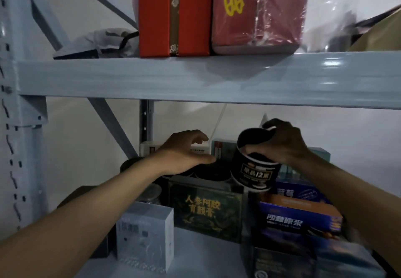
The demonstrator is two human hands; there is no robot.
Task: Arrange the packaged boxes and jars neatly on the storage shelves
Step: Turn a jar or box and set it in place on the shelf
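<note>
Right hand [284,145] gripping black jar [253,169] by its top, jar tilted above green box [206,208], left hand [184,151] at jar's 9 o'clock, fingers loose, holding nothing

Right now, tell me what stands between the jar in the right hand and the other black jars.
Only the left hand, spread over the black jars. The right hand holds the tilted jar just beside them.
</note>
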